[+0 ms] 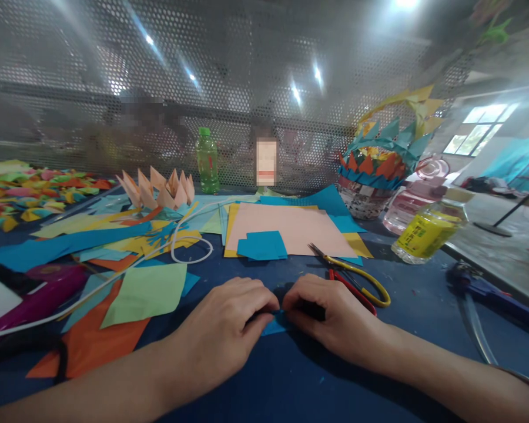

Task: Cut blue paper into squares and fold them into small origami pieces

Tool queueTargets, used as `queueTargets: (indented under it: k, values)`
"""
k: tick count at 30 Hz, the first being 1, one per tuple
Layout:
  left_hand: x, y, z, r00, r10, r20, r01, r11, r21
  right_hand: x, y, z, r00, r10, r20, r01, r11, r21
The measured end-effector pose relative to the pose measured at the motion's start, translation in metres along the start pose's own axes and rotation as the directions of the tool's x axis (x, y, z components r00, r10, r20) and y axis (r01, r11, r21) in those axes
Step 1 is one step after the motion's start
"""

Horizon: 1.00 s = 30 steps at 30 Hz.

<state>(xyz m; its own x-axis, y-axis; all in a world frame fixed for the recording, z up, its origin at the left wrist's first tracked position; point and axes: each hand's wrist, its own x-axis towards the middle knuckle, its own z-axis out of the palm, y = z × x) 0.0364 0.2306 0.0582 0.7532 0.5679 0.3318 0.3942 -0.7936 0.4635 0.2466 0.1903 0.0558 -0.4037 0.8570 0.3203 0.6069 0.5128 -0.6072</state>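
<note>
Low over the dark blue table (264, 388), my left hand (233, 314) and my right hand (326, 311) meet at a small piece of blue paper (277, 324). Fingers and thumbs of both hands pinch it, and they cover most of its upper part. Just beyond my right hand lie scissors (355, 273) with one yellow and one red handle, blades pointing away to the left. A small stack of blue paper pieces (263, 245) rests on a large pink sheet (286, 220) ahead of my hands.
Left are coloured paper scraps (147, 294), a white cord (127, 270), a purple tool (48, 288) and a pink folded-paper ring (156, 191). Behind stand a green bottle (207, 161) and a mesh panel (247, 76). Right are a paper basket (370, 176), yellow-labelled bottle (427, 232) and blue glue gun (489, 291).
</note>
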Motion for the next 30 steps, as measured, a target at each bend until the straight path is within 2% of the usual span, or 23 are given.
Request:
queueTargets:
  k: [9,17,26,30]
  values:
    - [0.0010,-0.0010,0.0009,0.999,-0.027,0.021,0.028,0.999,-0.041,0.0002,-0.0015,-0.0010,1.000,-0.014,0.003,0.014,1.000,0.001]
    - [0.0001,-0.0021,0.0009,0.998,0.056,0.037,-0.056,0.998,-0.013,-0.0002,-0.0006,-0.0002,0.999,-0.031,0.020,0.031,0.999,0.008]
    - [-0.0028,-0.0035,-0.0025,0.980,0.120,0.159,-0.127,0.991,0.037,-0.0003,0.0014,-0.0036,0.985,-0.151,0.083,0.155,0.987,-0.043]
    - [-0.0045,-0.0013,-0.0025,0.975,0.109,0.195,-0.128,0.988,0.087,-0.0001,0.0020,-0.0060,0.969,-0.220,0.117,0.228,0.971,-0.067]
